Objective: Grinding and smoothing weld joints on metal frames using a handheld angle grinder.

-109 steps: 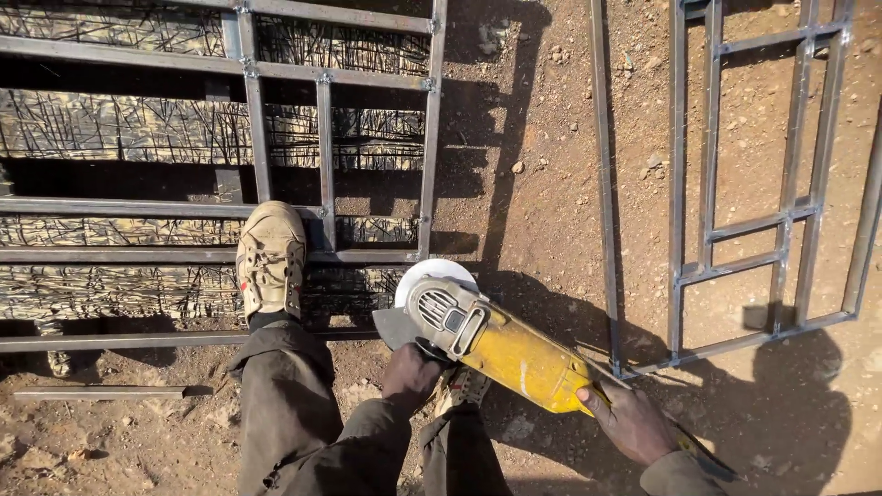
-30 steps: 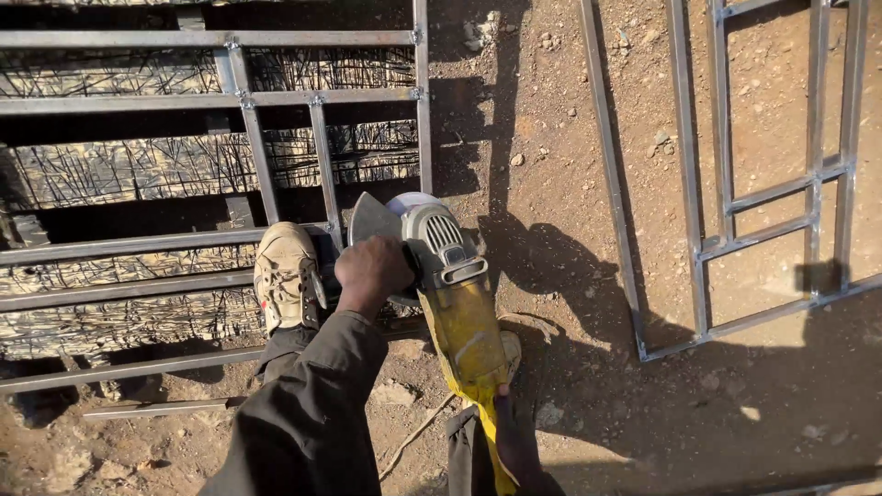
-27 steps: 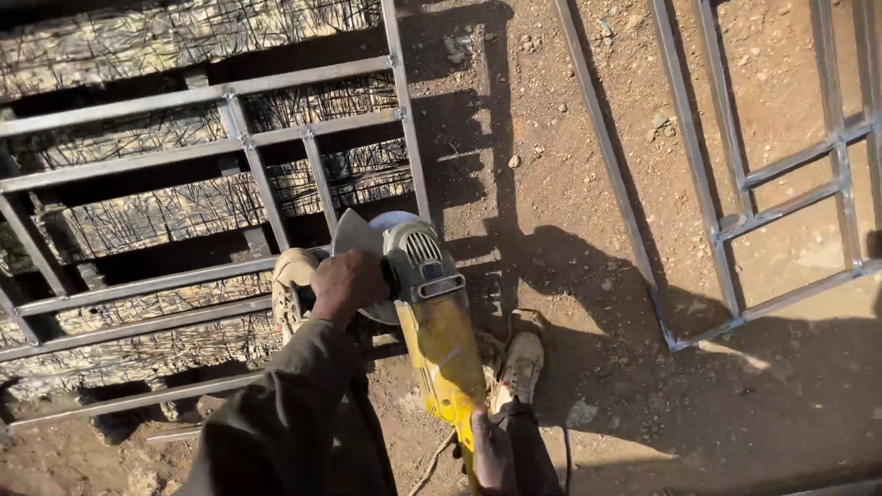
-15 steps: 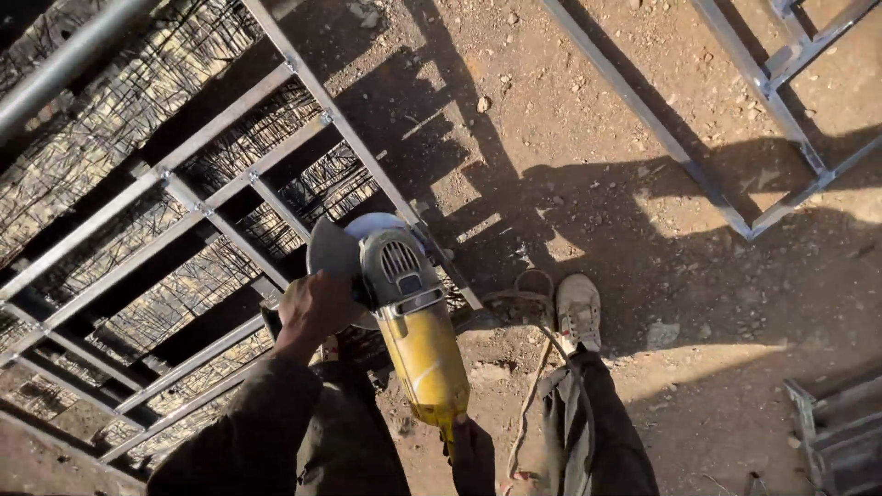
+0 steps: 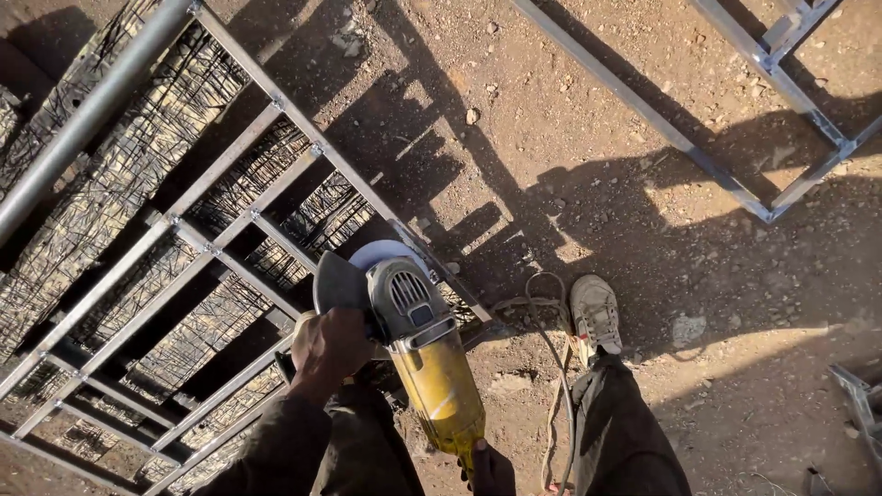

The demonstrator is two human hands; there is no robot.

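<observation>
I hold a yellow and grey angle grinder (image 5: 424, 354) low in front of me. My left hand (image 5: 329, 347) grips its side handle by the grey disc guard (image 5: 338, 283). My right hand (image 5: 489, 464) is closed on the rear of the yellow body, mostly cut off at the bottom edge. The white disc (image 5: 386, 252) hangs just above a bar of the grey steel frame (image 5: 276, 241) lying on the ground at the left. Whether disc and bar touch I cannot tell.
My right shoe (image 5: 595, 314) stands on the reddish dirt, the grinder's cord (image 5: 551, 386) looping beside it. A second steel frame (image 5: 735, 174) lies at the upper right. Dark mesh-covered material (image 5: 119, 202) lies under the left frame. More metal pieces (image 5: 859, 404) poke in at the right edge.
My view has swung round, so the left frame now runs diagonally. I have stepped off the frame's bar; the grinder stays in both hands, its disc near the frame's edge.
</observation>
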